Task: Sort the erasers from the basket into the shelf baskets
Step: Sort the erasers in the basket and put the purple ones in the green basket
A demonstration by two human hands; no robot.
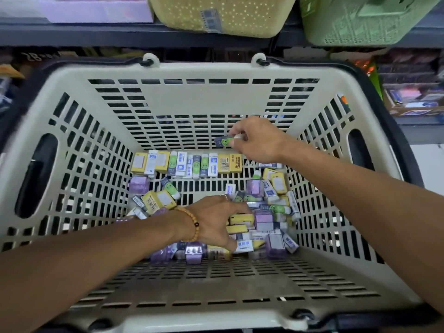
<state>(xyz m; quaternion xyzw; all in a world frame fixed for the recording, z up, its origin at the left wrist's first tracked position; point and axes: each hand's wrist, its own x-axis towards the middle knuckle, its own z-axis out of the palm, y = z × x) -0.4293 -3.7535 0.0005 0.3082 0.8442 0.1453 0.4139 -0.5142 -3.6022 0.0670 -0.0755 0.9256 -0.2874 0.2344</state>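
Above the basket (72, 121) floor, right hand (254, 140) pinches an eraser (223, 141).

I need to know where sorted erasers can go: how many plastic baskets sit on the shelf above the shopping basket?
2. A yellow shelf basket sits above the middle, and a green shelf basket to its right. Others may lie outside the frame.

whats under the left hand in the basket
The left hand rests on loose erasers on the basket floor; yellow, purple and white ones show around it. Those beneath the palm are hidden.
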